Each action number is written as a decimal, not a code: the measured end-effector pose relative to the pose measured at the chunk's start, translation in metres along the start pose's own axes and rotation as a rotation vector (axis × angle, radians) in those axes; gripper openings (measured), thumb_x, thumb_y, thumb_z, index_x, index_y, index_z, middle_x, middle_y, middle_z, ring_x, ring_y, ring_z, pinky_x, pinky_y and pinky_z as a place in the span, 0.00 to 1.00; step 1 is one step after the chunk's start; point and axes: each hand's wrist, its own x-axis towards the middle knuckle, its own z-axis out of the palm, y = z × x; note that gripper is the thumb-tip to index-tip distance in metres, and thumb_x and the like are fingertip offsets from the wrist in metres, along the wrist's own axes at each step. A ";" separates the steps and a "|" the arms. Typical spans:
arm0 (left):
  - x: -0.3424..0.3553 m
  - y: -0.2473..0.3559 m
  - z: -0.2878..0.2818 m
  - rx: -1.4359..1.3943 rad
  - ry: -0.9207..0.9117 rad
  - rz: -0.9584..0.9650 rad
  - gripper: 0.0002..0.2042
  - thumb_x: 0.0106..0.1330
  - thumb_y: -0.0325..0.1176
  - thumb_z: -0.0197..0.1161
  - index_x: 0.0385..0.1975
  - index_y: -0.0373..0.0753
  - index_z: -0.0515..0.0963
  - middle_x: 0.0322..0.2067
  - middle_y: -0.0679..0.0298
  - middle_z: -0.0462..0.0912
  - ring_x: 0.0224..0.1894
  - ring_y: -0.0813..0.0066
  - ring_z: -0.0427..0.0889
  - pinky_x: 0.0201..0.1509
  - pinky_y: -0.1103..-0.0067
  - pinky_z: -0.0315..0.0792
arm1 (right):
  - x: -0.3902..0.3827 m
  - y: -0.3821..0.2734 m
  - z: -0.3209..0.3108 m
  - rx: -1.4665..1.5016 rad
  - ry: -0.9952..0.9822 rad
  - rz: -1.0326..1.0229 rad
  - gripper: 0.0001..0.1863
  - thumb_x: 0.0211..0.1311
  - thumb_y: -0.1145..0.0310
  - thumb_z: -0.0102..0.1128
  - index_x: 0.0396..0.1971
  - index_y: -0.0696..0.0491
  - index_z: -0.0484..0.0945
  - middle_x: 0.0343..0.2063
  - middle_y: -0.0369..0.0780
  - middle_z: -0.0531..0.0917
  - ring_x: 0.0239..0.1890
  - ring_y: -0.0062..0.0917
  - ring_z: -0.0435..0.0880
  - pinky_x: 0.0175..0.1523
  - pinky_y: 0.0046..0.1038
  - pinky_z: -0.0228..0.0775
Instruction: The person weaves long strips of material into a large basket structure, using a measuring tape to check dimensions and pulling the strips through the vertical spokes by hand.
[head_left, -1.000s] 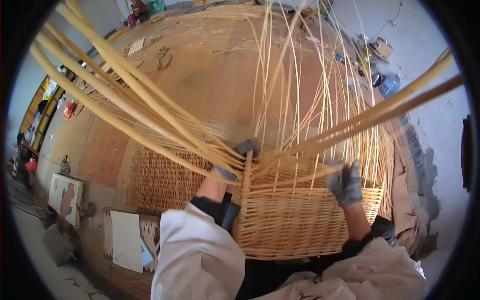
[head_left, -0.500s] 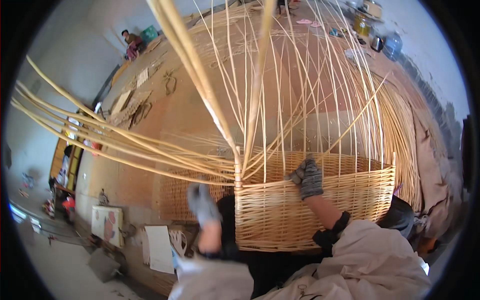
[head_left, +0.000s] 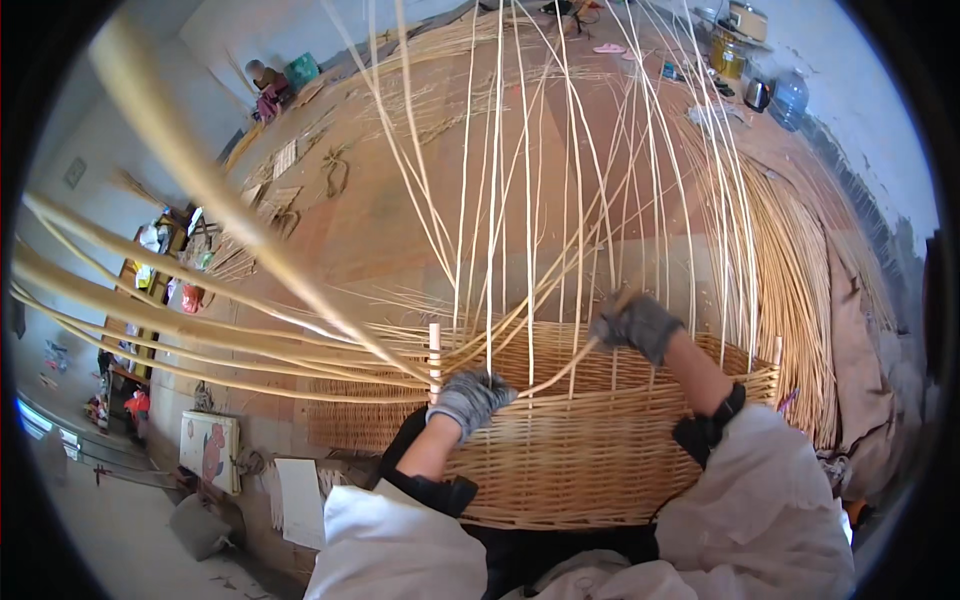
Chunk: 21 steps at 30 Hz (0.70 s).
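A woven willow basket [head_left: 560, 460] stands before me, with tall pale stakes [head_left: 529, 200] rising from it and a short corner post [head_left: 434, 350] at its left. My left hand [head_left: 468, 400], in a grey glove, is closed at the rim beside that post, on a willow rod [head_left: 560, 372]. My right hand [head_left: 637, 325], also gloved, grips the same rod higher up and farther right, above the basket. Long thick rods [head_left: 215, 230] fan out leftward from the corner, one blurred.
Loose willow bundles [head_left: 790, 300] lie at the right along brown sheeting [head_left: 860, 340]. A wicker panel [head_left: 350, 420] and flat boards [head_left: 208, 450] lie left. A seated person [head_left: 268, 90] is far back left. A water bottle [head_left: 790, 98] and kettle [head_left: 757, 95] stand back right.
My left hand has come from left of the corner post onto the rim to its right. My right hand has risen with a rod in it. The thick rods have swung leftward.
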 end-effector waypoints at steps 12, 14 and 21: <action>0.027 -0.028 -0.015 0.688 -0.125 0.119 0.23 0.50 0.52 0.55 0.31 0.35 0.76 0.30 0.53 0.77 0.32 0.65 0.76 0.38 0.74 0.68 | -0.022 -0.049 0.087 1.896 0.843 0.111 0.19 0.57 0.69 0.45 0.48 0.52 0.59 0.12 0.31 0.65 0.13 0.20 0.67 0.18 0.22 0.67; 0.002 0.009 -0.007 0.141 -0.136 -0.004 0.26 0.49 0.55 0.54 0.33 0.34 0.75 0.33 0.52 0.76 0.36 0.62 0.75 0.41 0.74 0.67 | -0.048 -0.049 0.091 1.724 0.942 0.205 0.18 0.58 0.68 0.44 0.48 0.52 0.59 0.12 0.31 0.64 0.13 0.18 0.66 0.18 0.21 0.67; -0.004 0.057 0.016 0.411 0.108 -0.385 0.36 0.43 0.61 0.56 0.41 0.32 0.69 0.46 0.49 0.68 0.46 0.58 0.70 0.48 0.75 0.64 | -0.045 -0.133 0.043 1.266 0.758 0.274 0.12 0.57 0.65 0.47 0.40 0.52 0.65 0.13 0.31 0.64 0.12 0.16 0.63 0.16 0.20 0.64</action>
